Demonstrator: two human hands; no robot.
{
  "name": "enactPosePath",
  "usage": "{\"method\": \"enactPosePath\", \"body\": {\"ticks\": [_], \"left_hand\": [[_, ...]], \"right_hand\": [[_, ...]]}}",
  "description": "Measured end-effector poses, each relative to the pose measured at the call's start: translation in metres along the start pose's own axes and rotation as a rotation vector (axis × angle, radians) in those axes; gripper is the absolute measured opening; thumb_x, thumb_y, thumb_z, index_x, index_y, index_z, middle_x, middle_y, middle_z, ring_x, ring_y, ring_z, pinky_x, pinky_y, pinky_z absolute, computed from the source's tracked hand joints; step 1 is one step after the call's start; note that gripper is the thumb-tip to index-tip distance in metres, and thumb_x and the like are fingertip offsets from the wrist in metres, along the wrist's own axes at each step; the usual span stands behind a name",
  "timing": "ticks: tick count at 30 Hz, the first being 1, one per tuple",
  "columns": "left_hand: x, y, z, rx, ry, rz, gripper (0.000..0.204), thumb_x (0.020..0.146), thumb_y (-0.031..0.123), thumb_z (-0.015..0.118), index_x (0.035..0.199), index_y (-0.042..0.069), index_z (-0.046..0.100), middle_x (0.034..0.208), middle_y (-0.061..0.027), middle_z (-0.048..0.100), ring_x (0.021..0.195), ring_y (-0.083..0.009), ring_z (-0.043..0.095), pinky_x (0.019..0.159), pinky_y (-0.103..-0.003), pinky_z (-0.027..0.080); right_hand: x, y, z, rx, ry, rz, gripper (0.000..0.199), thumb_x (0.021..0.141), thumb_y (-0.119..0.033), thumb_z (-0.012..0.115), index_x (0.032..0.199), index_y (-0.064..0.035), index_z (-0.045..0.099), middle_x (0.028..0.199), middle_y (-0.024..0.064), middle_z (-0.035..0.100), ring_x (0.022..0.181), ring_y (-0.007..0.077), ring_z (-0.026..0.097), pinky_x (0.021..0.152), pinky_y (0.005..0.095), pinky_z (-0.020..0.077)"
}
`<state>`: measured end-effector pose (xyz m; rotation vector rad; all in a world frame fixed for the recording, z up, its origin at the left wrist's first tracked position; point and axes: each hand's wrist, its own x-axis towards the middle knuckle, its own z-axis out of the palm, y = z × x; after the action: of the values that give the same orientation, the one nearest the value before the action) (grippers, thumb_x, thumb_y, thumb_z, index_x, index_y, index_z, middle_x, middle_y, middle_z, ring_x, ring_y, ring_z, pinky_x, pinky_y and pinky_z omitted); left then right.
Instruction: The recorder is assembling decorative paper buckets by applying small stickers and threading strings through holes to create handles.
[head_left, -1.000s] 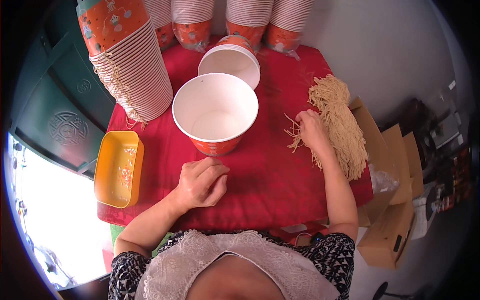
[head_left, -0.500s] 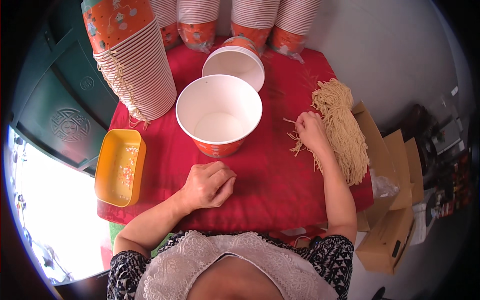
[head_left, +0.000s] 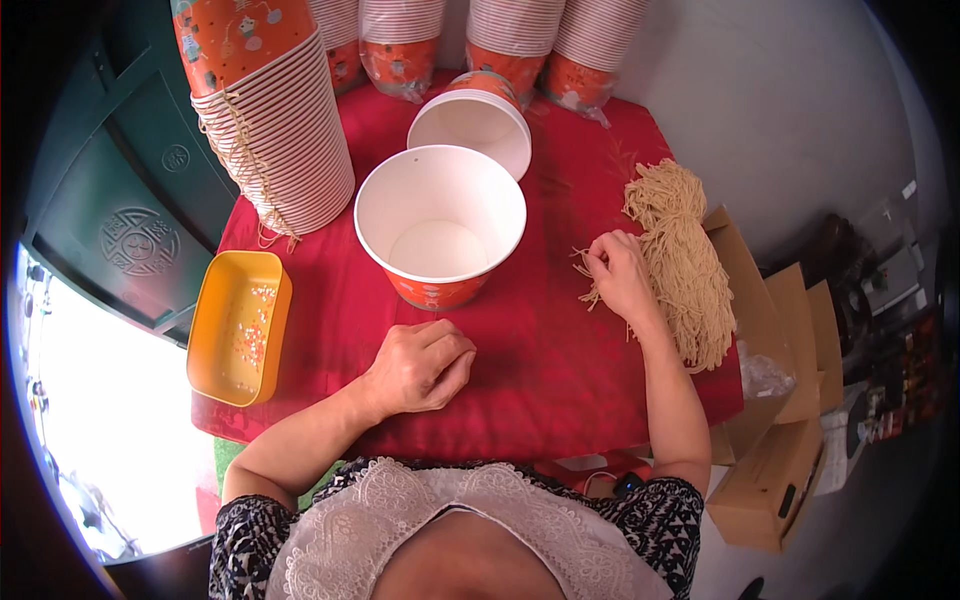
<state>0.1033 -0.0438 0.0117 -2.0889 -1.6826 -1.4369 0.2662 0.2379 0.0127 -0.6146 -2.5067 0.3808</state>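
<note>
A white-lined paper bucket [head_left: 440, 215] with an orange printed outside stands upright, mouth up, on the red cloth. Just in front of it my left hand [head_left: 420, 367] rests with curled fingers; whatever they may hold is hidden. To the right lies a thick bundle of beige cord [head_left: 685, 265]. My right hand [head_left: 620, 272] is at the bundle's left side, thumb and fingers pinched together on a cord strand [head_left: 590, 290], with loose ends sticking out past them. A yellow tub [head_left: 205, 340] holding small pink and white beads [head_left: 256, 330] sits at the left.
A tall stack of nested buckets [head_left: 280, 140] with cords hanging down it rises at the back left. Another bucket [head_left: 470, 130] lies on its side behind the upright one. Wrapped bucket stacks [head_left: 510, 40] line the back edge. Open cardboard boxes [head_left: 770, 480] stand right of the table.
My right hand has turned slightly and its fingers have drawn closer together at the cord ends. My left hand stays in place. The whole view has shifted slightly.
</note>
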Motion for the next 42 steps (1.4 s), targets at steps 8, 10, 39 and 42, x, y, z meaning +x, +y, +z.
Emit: {"method": "enactPosePath", "body": {"ticks": [8,10,39,42], "left_hand": [[-0.003,-0.001,0.001,-0.012,-0.01,-0.007,0.008,0.074,-0.002,0.068,0.079,0.002,0.062,0.07,-0.009,0.059,0.055,-0.0258,0.059,0.048,-0.036,0.05],[-0.004,-0.002,0.001,-0.032,-0.006,-0.045,0.006,0.076,-0.001,0.068,0.079,0.001,0.063,0.069,-0.0102,0.058,0.055,-0.0284,0.059,0.048,-0.036,0.049],[0.011,0.024,-0.023,-0.621,-0.092,-0.743,0.021,0.1,0.014,0.056,0.083,0.002,0.056,0.065,0.0025,0.052,0.057,-0.0044,0.046,0.049,-0.023,0.038],[0.012,0.031,-0.033,-0.547,-0.118,-0.756,0.017,0.099,0.012,0.058,0.086,0.001,0.057,0.065,0.0033,0.05,0.059,-0.0036,0.044,0.051,-0.023,0.038]], "right_hand": [[-0.006,-0.02,-0.004,-0.008,0.004,-0.142,0.009,0.083,-0.001,0.064,0.083,-0.0011,0.055,0.087,0.0122,0.055,0.086,0.0312,0.051,0.079,0.0413,0.0423],[-0.011,-0.042,-0.008,0.029,-0.021,-0.202,0.009,0.083,-0.001,0.063,0.083,-0.0016,0.054,0.086,0.0122,0.054,0.085,0.0305,0.05,0.079,0.0407,0.0415],[-0.057,-0.148,-0.003,0.677,-0.141,-0.167,0.015,0.087,-0.006,0.07,0.092,0.0002,0.057,0.08,0.0113,0.061,0.068,0.023,0.061,0.06,0.0354,0.0479],[-0.057,-0.156,-0.006,0.734,-0.158,-0.099,0.012,0.087,-0.006,0.069,0.089,0.0006,0.059,0.076,0.011,0.062,0.066,0.0227,0.061,0.06,0.0347,0.0477]]}}
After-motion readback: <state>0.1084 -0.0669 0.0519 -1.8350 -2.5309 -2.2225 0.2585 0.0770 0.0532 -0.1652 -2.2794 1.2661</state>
